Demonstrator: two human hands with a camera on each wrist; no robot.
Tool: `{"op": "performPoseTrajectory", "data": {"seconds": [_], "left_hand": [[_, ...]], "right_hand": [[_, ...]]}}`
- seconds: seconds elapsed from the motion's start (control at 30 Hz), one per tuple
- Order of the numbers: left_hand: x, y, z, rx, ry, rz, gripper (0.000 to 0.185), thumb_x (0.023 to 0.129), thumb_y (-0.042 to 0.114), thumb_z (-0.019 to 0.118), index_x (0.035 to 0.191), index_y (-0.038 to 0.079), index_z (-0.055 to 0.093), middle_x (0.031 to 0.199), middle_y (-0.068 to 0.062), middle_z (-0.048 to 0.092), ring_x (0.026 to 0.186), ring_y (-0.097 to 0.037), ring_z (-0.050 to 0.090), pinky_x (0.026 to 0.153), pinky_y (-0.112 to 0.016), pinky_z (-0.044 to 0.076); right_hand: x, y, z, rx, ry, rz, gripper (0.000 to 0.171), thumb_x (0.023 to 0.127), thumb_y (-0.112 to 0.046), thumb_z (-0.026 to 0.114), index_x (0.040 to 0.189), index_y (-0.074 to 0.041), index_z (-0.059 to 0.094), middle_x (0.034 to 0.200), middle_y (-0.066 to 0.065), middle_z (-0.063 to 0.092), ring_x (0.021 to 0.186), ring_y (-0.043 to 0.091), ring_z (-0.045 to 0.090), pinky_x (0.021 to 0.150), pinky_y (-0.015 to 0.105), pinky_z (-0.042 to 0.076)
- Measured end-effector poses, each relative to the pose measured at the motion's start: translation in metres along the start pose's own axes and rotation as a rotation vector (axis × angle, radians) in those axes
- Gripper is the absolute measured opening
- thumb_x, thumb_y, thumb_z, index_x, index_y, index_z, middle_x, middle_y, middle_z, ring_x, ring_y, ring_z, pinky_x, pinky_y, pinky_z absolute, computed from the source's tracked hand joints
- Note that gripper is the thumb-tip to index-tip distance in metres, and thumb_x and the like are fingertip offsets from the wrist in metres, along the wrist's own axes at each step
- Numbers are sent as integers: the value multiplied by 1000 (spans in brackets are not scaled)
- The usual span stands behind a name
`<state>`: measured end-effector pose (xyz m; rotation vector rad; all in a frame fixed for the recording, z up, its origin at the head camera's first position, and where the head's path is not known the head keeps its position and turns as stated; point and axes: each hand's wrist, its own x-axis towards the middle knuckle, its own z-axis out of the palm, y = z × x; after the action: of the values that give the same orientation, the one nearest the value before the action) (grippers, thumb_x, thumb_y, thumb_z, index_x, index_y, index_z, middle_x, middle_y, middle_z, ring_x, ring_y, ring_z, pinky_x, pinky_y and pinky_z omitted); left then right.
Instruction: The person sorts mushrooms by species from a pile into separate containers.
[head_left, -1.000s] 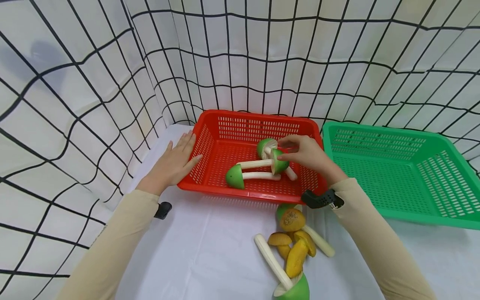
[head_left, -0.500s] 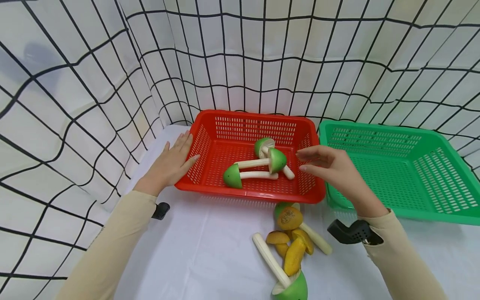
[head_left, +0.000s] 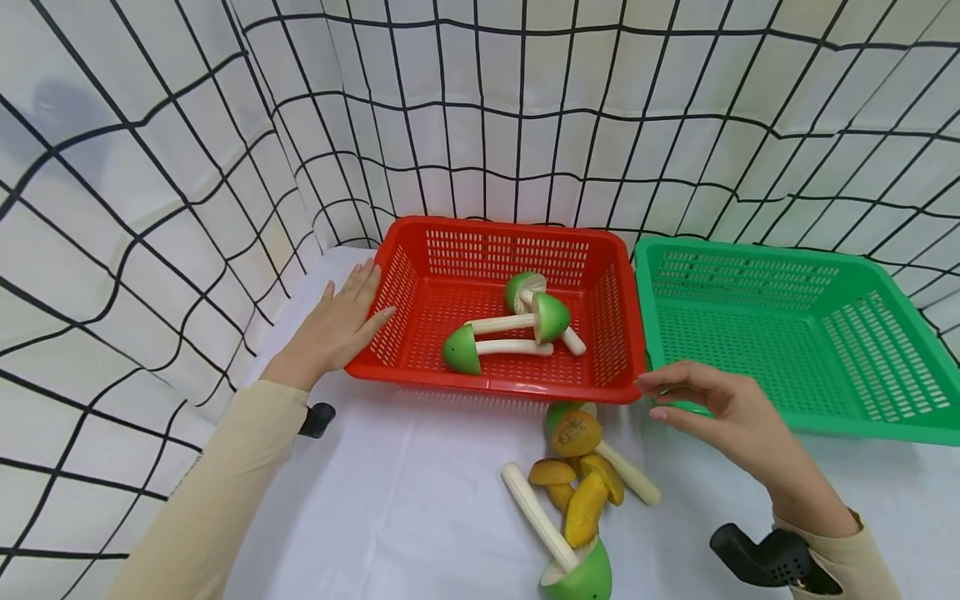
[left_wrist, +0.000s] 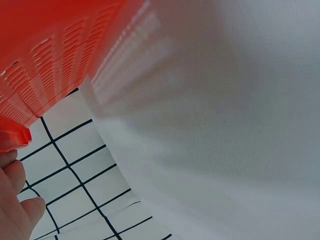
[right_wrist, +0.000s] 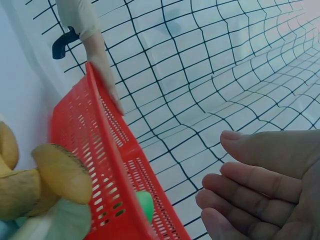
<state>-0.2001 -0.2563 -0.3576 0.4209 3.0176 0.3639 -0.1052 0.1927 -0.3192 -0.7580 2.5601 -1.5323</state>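
Note:
A red basket [head_left: 420, 379] stands on the white table and holds three green-capped toy mushrooms [head_left: 551, 318] with white stems. My left hand [head_left: 341, 321] lies flat against the basket's left wall, fingers straight. My right hand [head_left: 712, 408] hovers empty and relaxed over the table in front of the basket's right corner, above a pile of yellow-brown toy mushrooms [head_left: 576, 433] and two more green-capped ones [head_left: 577, 575]. In the right wrist view the fingers [right_wrist: 250, 185] are loosely bent with nothing in them, and the red basket [right_wrist: 107, 165] and yellow mushrooms [right_wrist: 60, 172] show.
An empty green basket [head_left: 795, 421] stands right of the red one. White sheets with a black grid [head_left: 187, 167] wall in the table at the back and left. The left wrist view shows the red basket's wall [left_wrist: 55, 55] and white cloth [left_wrist: 225, 125].
My right hand let go of a green mushroom inside the red basket, drew back out and moved down toward the pile on the table. The left hand stayed put.

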Motion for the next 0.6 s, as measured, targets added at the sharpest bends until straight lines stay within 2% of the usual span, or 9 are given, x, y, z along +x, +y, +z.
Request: {"op": "performPoseTrajectory", "data": {"seconds": [0.17, 0.3, 0.43, 0.6], "left_hand": [[1, 0, -1, -4, 3, 2, 73, 101, 47, 29, 150, -1, 5, 157, -17, 0, 144, -31, -2, 111, -57, 2], [1, 1, -2, -6, -1, 1, 72, 101, 46, 29, 150, -2, 4, 157, -17, 0, 144, -31, -2, 111, -57, 2], [0, 0, -1, -4, -4, -4, 73, 101, 48, 27, 150, -1, 4, 157, -16, 0, 143, -32, -1, 111, -58, 2], [0, 0, -1, -7, 2, 2, 73, 101, 48, 27, 150, -1, 4, 157, -17, 0, 143, -32, -1, 111, -58, 2]], "right_hand": [[-21, 9, 3, 6, -33, 1, 29, 85, 4, 65, 114, -1, 63, 112, 0, 65, 98, 10, 62, 81, 20, 50], [-33, 21, 9, -14, -52, 13, 29, 84, 2, 67, 112, -4, 65, 109, 1, 66, 95, 10, 63, 80, 20, 51], [-42, 34, 17, -21, -71, 73, 25, 85, -4, 69, 110, -5, 66, 106, 3, 67, 92, 14, 65, 77, 24, 53], [-51, 51, 27, -74, -52, 126, 23, 82, -9, 73, 104, -3, 67, 102, 8, 68, 86, 15, 66, 73, 26, 54]]}}
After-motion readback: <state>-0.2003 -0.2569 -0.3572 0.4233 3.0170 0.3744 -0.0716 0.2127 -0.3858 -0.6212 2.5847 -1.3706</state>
